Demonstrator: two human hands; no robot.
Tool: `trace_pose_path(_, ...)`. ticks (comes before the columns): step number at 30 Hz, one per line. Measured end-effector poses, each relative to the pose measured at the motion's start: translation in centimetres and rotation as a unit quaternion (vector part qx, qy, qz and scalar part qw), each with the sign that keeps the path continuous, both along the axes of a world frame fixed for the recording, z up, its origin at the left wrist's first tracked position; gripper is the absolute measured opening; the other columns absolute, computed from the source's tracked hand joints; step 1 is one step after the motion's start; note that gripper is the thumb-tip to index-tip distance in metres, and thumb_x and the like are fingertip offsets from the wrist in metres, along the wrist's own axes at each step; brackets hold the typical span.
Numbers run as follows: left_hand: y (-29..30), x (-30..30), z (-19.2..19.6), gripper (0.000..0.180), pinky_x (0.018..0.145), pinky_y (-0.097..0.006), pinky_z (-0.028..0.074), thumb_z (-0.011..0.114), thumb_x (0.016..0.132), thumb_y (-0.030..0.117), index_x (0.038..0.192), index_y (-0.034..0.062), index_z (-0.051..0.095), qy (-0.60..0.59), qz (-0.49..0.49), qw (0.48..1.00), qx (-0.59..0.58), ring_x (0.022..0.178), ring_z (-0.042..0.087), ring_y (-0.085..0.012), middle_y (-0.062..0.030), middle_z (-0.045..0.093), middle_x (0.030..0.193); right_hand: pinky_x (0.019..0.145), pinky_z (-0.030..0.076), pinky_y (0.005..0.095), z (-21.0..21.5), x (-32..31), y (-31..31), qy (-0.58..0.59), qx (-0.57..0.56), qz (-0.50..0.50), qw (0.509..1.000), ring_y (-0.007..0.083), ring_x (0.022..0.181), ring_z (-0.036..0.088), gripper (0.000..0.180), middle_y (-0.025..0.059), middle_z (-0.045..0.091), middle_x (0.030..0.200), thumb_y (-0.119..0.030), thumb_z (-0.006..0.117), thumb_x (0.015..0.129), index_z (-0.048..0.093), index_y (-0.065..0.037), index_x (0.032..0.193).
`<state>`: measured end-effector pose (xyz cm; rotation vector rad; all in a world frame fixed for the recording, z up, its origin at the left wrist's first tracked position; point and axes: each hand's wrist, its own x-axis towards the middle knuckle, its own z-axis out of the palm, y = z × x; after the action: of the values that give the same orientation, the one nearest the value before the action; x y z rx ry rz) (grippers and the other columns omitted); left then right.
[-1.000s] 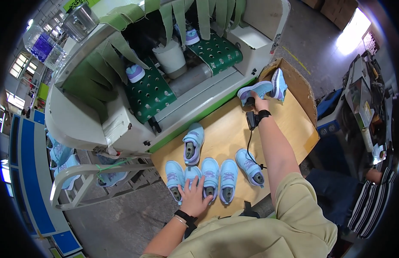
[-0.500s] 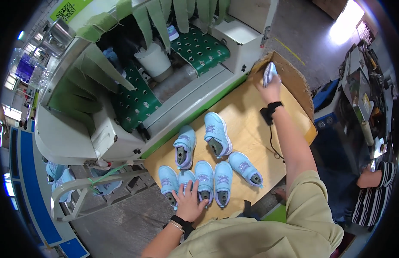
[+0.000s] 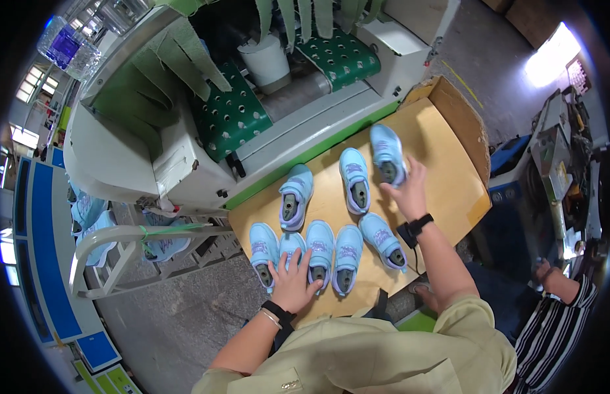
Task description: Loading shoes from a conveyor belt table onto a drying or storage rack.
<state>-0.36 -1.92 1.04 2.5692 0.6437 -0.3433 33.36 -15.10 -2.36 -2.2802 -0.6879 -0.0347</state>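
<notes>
— How much open room is on the wooden table (image 3: 449, 164)?

— Its right half is bare, out to the raised cardboard wall (image 3: 466, 118) on the far right edge. The far edge of the table butts against the green-trimmed conveyor machine (image 3: 252, 131); the near edge is at the person's body.

— How many shoes?

— Seven light-blue ones on or over the table. Four stand in a near row (image 3: 318, 249), one angled shoe (image 3: 382, 240) just right of that row, and two more sit farther in, a left one (image 3: 295, 196) and a middle one (image 3: 355, 178) — plus the held shoe (image 3: 388, 154).

— And the hands?

— The right hand (image 3: 409, 190) is closed on the heel end of the held shoe, which sits above the table just right of the middle one. The left hand (image 3: 293, 282) lies flat with fingers spread on the near row, clasping nothing.
</notes>
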Motion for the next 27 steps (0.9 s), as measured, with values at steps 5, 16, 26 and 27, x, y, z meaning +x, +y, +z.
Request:
trace_pose_path(5, -0.2, 0.2, -0.7, 0.081, 0.106, -0.071, 0.006, 0.062, 0.084, 0.048, 0.149, 0.0165, 0.025, -0.001, -0.005, 1.000, -0.006, 0.136, 0.022, -0.0448, -0.0168, 0.029, 0.149, 0.096, 0.046, 0.0436, 1.3, 0.8, 3.0, 0.052, -0.118, 0.071, 0.989, 0.0421, 0.112, 0.054, 0.075, 0.0307, 0.050, 0.125, -0.018, 0.075, 0.072, 0.038, 0.001, 0.135)
trace_pose_path(16, -0.3, 0.0, -0.7, 0.082, 0.108, -0.068, 0.003, 0.063, 0.083, 0.046, 0.149, 0.0161, 0.025, -0.019, 0.001, 1.000, -0.005, 0.138, 0.020, -0.0437, -0.0166, 0.030, 0.149, 0.089, 0.049, 0.0403, 0.9, -4.9, 3.2, 0.242, -0.121, 0.105, 0.957, 0.0417, 0.102, 0.061, 0.061, 0.0310, 0.062, 0.106, -0.036, 0.068, 0.073, 0.054, 0.008, 0.112)
trace_pose_path(26, -0.1, -0.7, -0.6, 0.082, 0.108, -0.069, 0.005, 0.064, 0.083, 0.045, 0.149, 0.0144, 0.026, -0.015, 0.010, 1.000, -0.006, 0.138, 0.022, -0.0428, -0.0153, 0.031, 0.148, 0.094, 0.045, 0.0425, 9.5, -8.1, -4.2, 0.435, -0.232, 0.139, 0.859, 0.0377, 0.111, 0.059, 0.090, 0.0281, 0.059, 0.120, -0.039, 0.075, 0.077, 0.030, 0.001, 0.144)
trace_pose_path(27, -0.2, 0.0, -0.4, 0.082, 0.108, -0.069, 0.005, 0.064, 0.083, 0.045, 0.149, 0.0144, 0.026, -0.021, -0.001, 1.000, -0.009, 0.138, 0.022, -0.0428, -0.0153, 0.031, 0.148, 0.092, 0.046, 0.0424, 5.7, -9.0, -6.8, 0.327, -0.202, 0.185, 0.904, 0.0388, 0.107, 0.060, 0.090, 0.0288, 0.060, 0.115, -0.038, 0.076, 0.076, 0.030, 0.000, 0.143)
